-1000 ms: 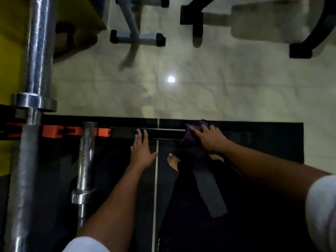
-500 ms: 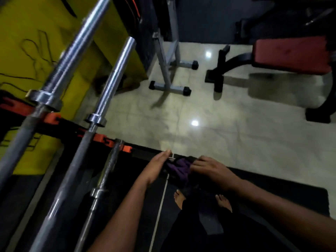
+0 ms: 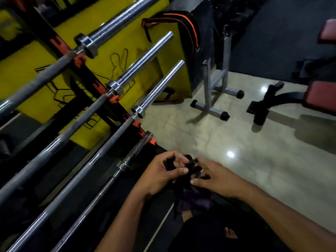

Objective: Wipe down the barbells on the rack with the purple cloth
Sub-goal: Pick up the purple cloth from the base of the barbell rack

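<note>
My left grip (image 3: 160, 172) and right grip (image 3: 213, 176) both pinch the purple cloth (image 3: 192, 194), bunched, dark and drooping between them, just beside the rack's (image 3: 116, 100) lowest steel barbell (image 3: 101, 186).

A yellow wall (image 3: 27, 66) with black line drawings fills the 10 o'clock side. At 12 o'clock a black strap with orange trim (image 3: 183, 20) hangs over the wall's edge. A grey metal stand (image 3: 211, 88) with black end caps sits on the glossy pale tiled floor (image 3: 263, 160). At 3 o'clock is a red padded bench (image 3: 321, 99) on a black frame.
</note>
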Action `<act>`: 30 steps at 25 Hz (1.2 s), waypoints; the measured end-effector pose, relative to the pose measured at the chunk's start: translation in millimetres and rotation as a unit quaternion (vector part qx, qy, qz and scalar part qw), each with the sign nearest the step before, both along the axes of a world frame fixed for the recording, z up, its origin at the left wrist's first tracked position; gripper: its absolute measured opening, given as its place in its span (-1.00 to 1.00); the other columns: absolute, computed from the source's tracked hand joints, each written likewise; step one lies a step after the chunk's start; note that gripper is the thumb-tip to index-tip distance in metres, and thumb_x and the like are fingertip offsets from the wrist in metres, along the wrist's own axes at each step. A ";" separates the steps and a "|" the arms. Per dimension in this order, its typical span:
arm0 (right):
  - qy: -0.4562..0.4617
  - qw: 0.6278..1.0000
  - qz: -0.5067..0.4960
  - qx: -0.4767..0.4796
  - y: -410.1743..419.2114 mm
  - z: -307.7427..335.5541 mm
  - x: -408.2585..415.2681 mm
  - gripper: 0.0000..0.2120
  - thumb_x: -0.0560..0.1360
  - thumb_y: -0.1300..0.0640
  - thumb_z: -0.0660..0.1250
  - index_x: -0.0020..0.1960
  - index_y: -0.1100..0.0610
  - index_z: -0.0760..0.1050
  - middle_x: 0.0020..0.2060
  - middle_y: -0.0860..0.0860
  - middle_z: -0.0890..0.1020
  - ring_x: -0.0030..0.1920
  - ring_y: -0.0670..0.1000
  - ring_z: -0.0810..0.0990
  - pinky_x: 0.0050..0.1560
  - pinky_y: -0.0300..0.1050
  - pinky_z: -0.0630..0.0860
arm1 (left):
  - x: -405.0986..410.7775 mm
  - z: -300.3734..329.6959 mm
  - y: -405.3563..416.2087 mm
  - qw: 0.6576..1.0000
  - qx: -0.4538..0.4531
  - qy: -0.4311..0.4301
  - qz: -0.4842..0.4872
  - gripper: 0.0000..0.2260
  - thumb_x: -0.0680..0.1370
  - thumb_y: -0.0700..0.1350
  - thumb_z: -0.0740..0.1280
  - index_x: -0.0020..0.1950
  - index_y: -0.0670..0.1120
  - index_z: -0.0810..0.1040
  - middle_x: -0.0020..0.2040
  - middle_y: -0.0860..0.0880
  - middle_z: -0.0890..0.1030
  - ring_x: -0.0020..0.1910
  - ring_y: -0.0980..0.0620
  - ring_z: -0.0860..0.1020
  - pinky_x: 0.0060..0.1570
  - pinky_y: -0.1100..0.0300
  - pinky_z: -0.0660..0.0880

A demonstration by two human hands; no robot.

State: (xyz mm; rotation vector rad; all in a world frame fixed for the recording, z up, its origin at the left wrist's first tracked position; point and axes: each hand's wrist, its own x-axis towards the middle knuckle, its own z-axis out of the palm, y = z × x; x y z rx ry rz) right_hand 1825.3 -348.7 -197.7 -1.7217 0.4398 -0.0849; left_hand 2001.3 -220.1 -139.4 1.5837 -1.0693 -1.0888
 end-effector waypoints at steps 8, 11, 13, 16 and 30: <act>0.169 0.971 0.067 -0.153 7.8 -95.6 2.4 -0.85 0.52 0.12 0.43 0.08 0.06 0.59 -0.10 -0.06 0.62 -0.03 -0.01 0.65 0.00 -0.23 0.51 | 6.9 -103.4 99.0 0.936 0.224 -0.115 0.245 -0.79 0.52 -0.18 0.49 0.12 -0.03 0.61 0.07 -0.03 0.67 -0.12 0.13 0.64 -0.16 0.18 0.63; 0.203 0.965 0.088 -0.141 12.6 -137.9 -10.6 -0.89 0.50 0.12 0.43 -0.03 -0.04 0.54 -0.21 -0.15 0.60 -0.11 -0.04 0.65 0.03 -0.12 0.60 | -15.2 -162.4 126.5 0.919 0.311 -0.140 0.198 -0.73 0.50 -0.08 0.51 0.18 0.01 0.61 0.06 0.05 0.67 -0.03 0.17 0.65 0.09 0.19 0.58; 0.233 0.960 0.107 -0.115 27.7 -168.1 -17.9 -0.89 0.50 0.12 0.43 -0.04 -0.05 0.55 -0.22 -0.16 0.61 -0.11 -0.07 0.65 0.04 -0.07 0.60 | -29.9 -196.5 134.0 0.916 0.336 -0.123 0.182 -0.72 0.51 -0.09 0.50 0.20 -0.03 0.60 0.05 0.03 0.66 -0.02 0.12 0.65 0.09 0.23 0.54; 0.272 0.955 0.095 -0.073 48.8 -218.1 -30.3 -0.90 0.50 0.11 0.43 -0.06 -0.07 0.55 -0.17 -0.12 0.64 -0.13 -0.08 0.65 -0.05 -0.17 0.59 | -38.7 -258.0 135.6 0.907 0.380 -0.085 0.161 -0.72 0.52 -0.12 0.49 0.21 -0.08 0.59 0.07 -0.03 0.66 0.00 0.05 0.66 0.10 0.21 0.55; 0.373 0.901 0.167 -0.142 81.9 -702.9 83.0 -0.56 0.53 0.07 0.40 0.34 0.17 0.40 0.12 0.19 0.62 0.15 0.19 0.60 0.09 -0.02 0.50 | 47.4 -775.3 140.4 0.875 0.462 -0.145 0.029 -0.65 0.61 0.01 0.33 0.38 -0.02 0.43 0.31 -0.17 0.50 0.33 -0.21 0.45 0.25 0.05 0.40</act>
